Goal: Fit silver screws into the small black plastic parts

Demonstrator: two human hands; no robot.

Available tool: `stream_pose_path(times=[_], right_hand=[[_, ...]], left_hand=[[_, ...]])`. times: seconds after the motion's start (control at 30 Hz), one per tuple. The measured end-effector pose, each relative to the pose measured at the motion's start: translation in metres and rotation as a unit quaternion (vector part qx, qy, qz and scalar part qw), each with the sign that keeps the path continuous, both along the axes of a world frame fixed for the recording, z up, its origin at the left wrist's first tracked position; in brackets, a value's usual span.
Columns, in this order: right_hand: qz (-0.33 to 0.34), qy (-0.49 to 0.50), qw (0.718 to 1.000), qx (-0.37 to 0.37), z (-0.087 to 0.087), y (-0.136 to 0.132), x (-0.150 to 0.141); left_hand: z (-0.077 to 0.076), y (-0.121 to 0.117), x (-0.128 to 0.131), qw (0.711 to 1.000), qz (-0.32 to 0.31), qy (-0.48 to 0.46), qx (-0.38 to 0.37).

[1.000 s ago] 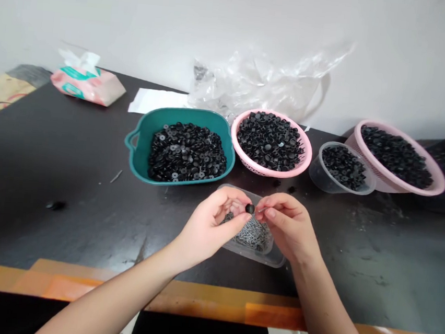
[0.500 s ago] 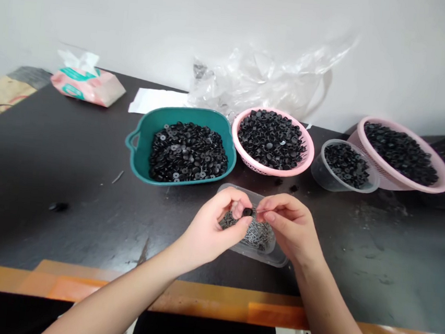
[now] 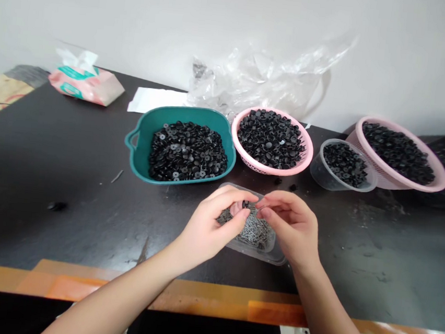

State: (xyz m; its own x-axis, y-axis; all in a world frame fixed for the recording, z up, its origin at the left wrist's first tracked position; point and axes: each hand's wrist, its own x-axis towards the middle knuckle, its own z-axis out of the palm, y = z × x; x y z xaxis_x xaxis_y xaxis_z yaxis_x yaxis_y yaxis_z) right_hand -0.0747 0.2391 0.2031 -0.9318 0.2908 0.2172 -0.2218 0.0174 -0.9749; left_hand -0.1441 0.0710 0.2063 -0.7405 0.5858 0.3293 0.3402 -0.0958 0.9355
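Between the thumb and fingers of my left hand is a small black plastic part. Facing it closely, my right hand is closed in a pinch on what looks like a thin metal pin, mostly covered by the fingertips. Both hands hover over a clear plastic box, which holds a heap of small metal pins. Behind the hands stand a teal basin of black round plastic pieces and a pink basket filled with similar black parts.
To the right are a clear tub and another pink basket, both holding black parts. A crumpled plastic bag leans on the wall. At the left lie a tissue pack and a loose black piece. Orange tape lines the table's front edge.
The black part has turned in my left fingers, and its flat dark face no longer shows. My fingertips have come closer together, and the view has shifted slightly.
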Motion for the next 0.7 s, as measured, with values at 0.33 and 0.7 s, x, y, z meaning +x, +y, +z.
stream_pose_path(times=[0.33, 0.7], right_hand=[[-0.068, 0.154, 0.96, 0.222, -0.0016, -0.0003, 0.0064], [-0.038, 0.112, 0.982, 0.15, -0.0017, -0.0038, 0.0054]], left_hand=[[-0.0071, 0.0033, 0.0046, 0.996, -0.01, -0.081, 0.036], [-0.0086, 0.0026, 0.0079, 0.99, -0.053, -0.12, 0.058]])
